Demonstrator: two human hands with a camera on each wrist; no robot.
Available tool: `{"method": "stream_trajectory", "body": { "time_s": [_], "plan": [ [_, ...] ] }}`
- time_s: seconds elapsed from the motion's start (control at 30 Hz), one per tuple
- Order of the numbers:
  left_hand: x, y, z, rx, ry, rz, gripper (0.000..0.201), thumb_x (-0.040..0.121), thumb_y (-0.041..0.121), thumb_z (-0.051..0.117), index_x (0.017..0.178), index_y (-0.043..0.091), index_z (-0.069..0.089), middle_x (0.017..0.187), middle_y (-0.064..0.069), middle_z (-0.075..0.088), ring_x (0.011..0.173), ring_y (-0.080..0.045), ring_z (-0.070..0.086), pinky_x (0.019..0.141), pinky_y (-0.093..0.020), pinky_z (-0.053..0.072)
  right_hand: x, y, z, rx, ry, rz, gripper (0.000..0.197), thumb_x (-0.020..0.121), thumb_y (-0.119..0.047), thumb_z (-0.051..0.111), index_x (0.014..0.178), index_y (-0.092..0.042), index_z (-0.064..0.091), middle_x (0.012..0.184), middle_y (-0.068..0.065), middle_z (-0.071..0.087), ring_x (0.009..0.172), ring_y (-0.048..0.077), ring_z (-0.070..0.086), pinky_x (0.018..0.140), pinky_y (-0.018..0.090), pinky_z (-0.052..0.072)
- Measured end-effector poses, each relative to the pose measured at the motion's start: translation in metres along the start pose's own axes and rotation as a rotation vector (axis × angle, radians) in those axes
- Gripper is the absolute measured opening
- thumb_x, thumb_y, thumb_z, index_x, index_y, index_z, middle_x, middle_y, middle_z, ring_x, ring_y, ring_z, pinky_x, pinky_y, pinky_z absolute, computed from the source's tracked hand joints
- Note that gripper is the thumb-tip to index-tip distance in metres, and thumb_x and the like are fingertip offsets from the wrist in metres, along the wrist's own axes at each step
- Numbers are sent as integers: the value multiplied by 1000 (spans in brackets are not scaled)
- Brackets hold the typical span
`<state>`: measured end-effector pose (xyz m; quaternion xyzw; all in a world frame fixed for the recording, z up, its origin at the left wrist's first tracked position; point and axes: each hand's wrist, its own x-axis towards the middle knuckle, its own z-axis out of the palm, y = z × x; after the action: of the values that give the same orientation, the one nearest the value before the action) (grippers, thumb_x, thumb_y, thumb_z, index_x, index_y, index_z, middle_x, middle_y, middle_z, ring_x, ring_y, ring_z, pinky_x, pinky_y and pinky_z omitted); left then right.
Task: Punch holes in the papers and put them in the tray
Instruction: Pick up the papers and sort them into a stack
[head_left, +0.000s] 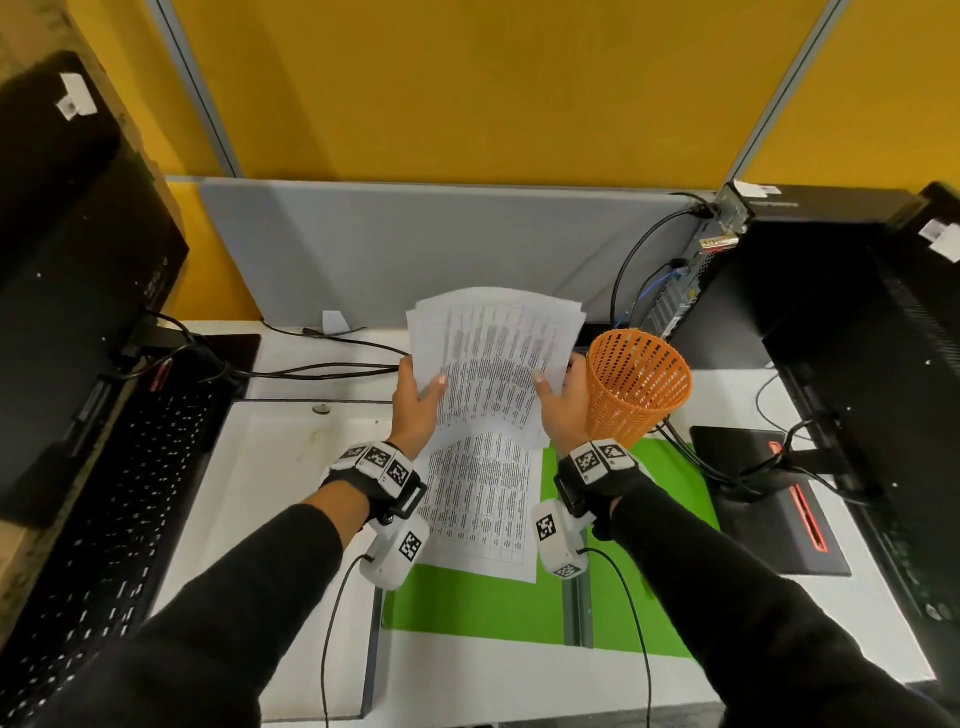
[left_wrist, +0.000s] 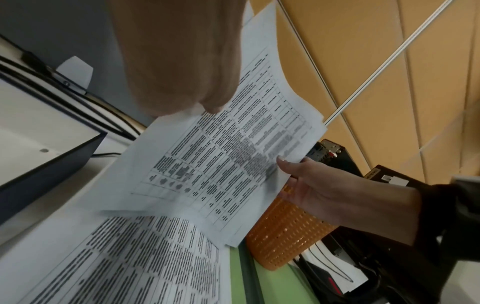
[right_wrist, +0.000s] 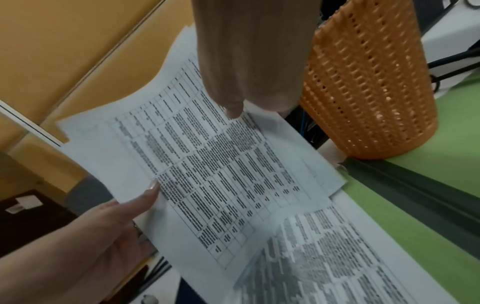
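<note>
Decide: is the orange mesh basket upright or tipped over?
Upright. The orange mesh basket stands on its narrow base on the green mat, open rim upward, beside the right hand.

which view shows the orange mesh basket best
The head view: the orange mesh basket shows whole there, open rim and tapering wall, standing upright beside the right hand. The right wrist view shows only its side wall and base on the green mat. The left wrist view shows its lower part, behind the held papers.
</note>
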<state>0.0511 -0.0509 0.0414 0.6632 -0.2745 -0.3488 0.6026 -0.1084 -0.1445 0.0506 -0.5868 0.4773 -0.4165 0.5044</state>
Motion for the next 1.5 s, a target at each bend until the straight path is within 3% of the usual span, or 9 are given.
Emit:
{"method": "stream_trajectory", "body": {
  "time_s": [0.13, 0.3, 0.53, 0.7, 0.9, 1.03, 1.27, 1.37, 1.5],
  "plan": [
    [-4, -12, 1, 5, -2, -27, 45, 97, 7, 46, 139, 7, 30, 137, -12, 50, 123, -22, 51, 103, -35, 42, -2, 18, -4, -42, 1, 66, 33, 88, -3, 55, 119, -8, 44, 124, 15, 58, 114, 28, 57, 95, 53, 49],
    [7, -5, -1, 6, 25, -15, 35, 100, 10, 38, 134, 7, 30, 124, -9, 53, 113, -25, 56, 94, -40, 49, 10, 17, -7, -141, 25, 1, 29, 88, -7, 53, 104, -31, 49, 121, 5, 59, 112, 24, 57, 95, 53, 48],
    [0, -20, -4, 29, -88, -75, 40, 99, 7, 41, 137, 7, 27, 133, -9, 50, 120, -21, 50, 103, -41, 43, 5, 30, -8, -8, -77, 70, 34, 89, -1, 53, 120, -9, 45, 128, 14, 55, 118, 27, 54, 99, 55, 45],
    [9, -16, -3, 84, -78, -41, 24, 100, 10, 36, 124, 10, 33, 116, -2, 51, 107, -20, 53, 101, -46, 45, 15, 38, -8, -92, -30, 28, 42, 87, -4, 53, 108, -40, 50, 126, 0, 56, 119, 23, 52, 101, 58, 41],
    [0, -19, 6, 133, -200, -36, 23, 97, 6, 45, 113, 16, 31, 115, -9, 52, 105, -23, 55, 96, -51, 49, 3, 32, -3, -39, -125, 89, 47, 91, 3, 47, 135, -7, 36, 138, 14, 48, 128, 27, 44, 107, 47, 38],
    [0, -11, 4, 122, -181, -48, 45, 93, 5, 53, 136, 7, 37, 124, -5, 56, 110, -19, 56, 98, -40, 47, 9, 33, -3, -61, -102, 82, 46, 91, 6, 44, 135, -5, 37, 138, 14, 48, 128, 27, 44, 108, 41, 35],
    [15, 6, -14, 205, -63, 53, 35, 95, 8, 50, 129, -3, 51, 124, -18, 62, 112, -25, 61, 99, -42, 49, 26, 34, -4, -87, -168, 126, 35, 90, 4, 46, 123, -9, 44, 118, 12, 60, 112, 28, 58, 89, 43, 51],
    [18, 11, -26, 216, -36, 71, 35, 96, 9, 49, 129, 0, 50, 124, -17, 62, 112, -28, 61, 97, -43, 50, 28, 40, -9, -356, -217, 212, 37, 87, 0, 55, 122, -3, 44, 104, 17, 63, 96, 34, 62, 74, 38, 52],
    [23, 9, -49, 193, 8, 70, 36, 97, 7, 47, 132, -1, 46, 126, -18, 60, 113, -27, 59, 98, -43, 48, 25, 69, -6, -780, -327, 418, 63, 80, -27, 70, 127, 2, 39, 126, 21, 53, 115, 36, 52, 96, 45, 47]
  ]
}}
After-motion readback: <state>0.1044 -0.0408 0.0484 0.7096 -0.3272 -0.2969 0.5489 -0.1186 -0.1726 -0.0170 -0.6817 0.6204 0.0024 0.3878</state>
